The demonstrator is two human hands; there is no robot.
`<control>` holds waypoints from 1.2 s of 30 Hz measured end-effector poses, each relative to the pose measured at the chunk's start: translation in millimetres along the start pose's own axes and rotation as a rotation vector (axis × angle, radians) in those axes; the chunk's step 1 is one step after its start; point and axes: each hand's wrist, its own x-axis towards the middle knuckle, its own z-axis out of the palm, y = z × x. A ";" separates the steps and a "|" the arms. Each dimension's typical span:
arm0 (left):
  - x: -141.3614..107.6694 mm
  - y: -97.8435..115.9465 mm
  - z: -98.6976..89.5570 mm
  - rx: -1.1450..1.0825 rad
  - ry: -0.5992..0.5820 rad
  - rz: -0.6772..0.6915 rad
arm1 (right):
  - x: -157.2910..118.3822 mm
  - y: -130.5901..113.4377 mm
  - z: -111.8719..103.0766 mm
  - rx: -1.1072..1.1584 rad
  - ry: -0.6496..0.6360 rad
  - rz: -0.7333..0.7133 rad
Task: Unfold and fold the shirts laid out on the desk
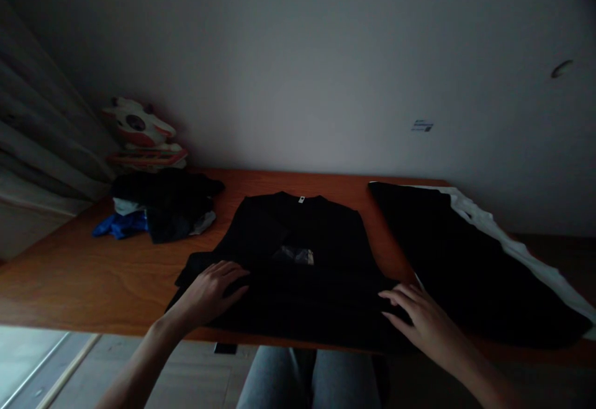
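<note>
A black shirt (321, 229) lies spread in front of me, its collar with a small white label pointing toward the wall. Across its lower half runs a layer of black cloth (307, 297), which partly covers a print on the chest. My left hand (216, 288) rests on the left side of this cloth, fingers stretched and thumb apart. On the right side, my right hand (412, 313) touches the cloth's edge with its fingers apart. Dark fabric makes the folds hard to make out.
A wooden table (84, 278) carries everything. Dark and blue clothes (172, 204) lie heaped at the back left, before a cow-shaped toy (142, 130). To the right, black garments (456, 260) lie flat with a white one (521, 247) beneath. Behind is a wall (298, 74).
</note>
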 end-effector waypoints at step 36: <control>-11.4 -6.9 -4.8 -0.168 -0.013 0.104 | -6.0 -0.2 -20.7 0.468 0.179 0.390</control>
